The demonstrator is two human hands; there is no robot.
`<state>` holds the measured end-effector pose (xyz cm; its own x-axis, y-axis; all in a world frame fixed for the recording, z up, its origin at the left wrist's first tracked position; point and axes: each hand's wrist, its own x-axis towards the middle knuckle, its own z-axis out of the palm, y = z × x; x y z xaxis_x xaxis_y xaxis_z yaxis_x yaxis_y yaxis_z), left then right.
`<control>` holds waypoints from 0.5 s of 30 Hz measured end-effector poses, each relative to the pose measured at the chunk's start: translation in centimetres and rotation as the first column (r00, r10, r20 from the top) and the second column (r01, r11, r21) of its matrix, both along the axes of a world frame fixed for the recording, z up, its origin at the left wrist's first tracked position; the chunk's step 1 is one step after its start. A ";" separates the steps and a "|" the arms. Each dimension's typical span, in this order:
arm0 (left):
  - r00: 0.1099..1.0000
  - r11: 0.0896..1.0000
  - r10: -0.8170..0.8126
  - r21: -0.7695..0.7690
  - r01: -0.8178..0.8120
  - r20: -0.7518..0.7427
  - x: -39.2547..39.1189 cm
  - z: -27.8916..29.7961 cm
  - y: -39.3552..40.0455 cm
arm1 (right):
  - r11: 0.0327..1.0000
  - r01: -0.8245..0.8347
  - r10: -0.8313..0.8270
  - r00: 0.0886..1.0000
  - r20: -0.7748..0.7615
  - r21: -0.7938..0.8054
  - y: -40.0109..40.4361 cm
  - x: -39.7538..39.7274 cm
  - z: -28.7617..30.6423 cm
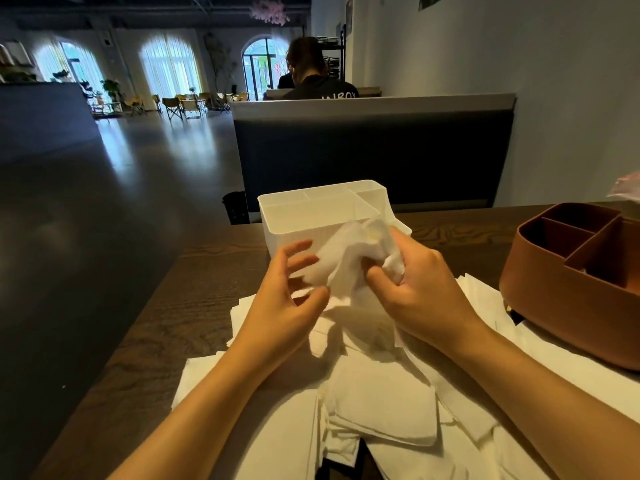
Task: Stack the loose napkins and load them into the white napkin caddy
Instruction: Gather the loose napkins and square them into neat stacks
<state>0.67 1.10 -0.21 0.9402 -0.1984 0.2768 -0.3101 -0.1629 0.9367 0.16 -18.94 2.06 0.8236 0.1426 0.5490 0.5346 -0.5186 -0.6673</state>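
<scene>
Dim café floor and arched windows are seen behind a dark wooden table [214, 271], where a napkin-sorting job appears to be at an early stage. From the single head-worn view, a crumpled white napkin [349, 261] is held up over the table, just in front of the white napkin caddy [311, 220]. It is pinched at its lower edge by the left hand [287, 299], whose other fingers are spread loosely, and it is gripped in the curled fingers of the right hand [415, 285]. The caddy stands at the far side of the table, and those of its compartments that can be seen appear to hold nothing; the near wall is partly covered by the held napkin. A wide scatter of loose napkins [381, 410] is spread across the near table beneath the forearms, overlapping at odd angles, with no squared stack to be made out. A brown divided caddy [568, 289] is set at the right edge. A seated person [311, 77] is glimpsed beyond a dark booth partition [374, 150]. By the look of things, nearly all the stacking and all the loading are left to be done.
</scene>
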 end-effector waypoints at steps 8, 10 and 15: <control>0.972 0.948 -0.164 -0.299 0.109 -0.167 -0.3 0.9 -0.6 | 0.740 0.046 0.209 0.933 -0.294 0.671 0.5 -0.5 1.7; 0.962 0.942 -0.197 -0.310 0.132 -0.191 -0.2 0.9 -0.9 | 0.661 0.096 0.300 0.875 -0.379 0.745 0.5 -0.2 1.4; 0.928 0.925 -0.255 -0.347 0.153 -0.271 -0.2 0.7 -1.0 | 0.583 0.217 0.454 0.713 -0.535 0.783 0.1 0.5 0.1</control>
<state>0.52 0.13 0.53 0.9361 -0.3462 0.0625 0.0051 0.1909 0.9816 0.66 -18.79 2.18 0.9841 0.0869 -0.1550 -0.1768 0.3902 -0.9036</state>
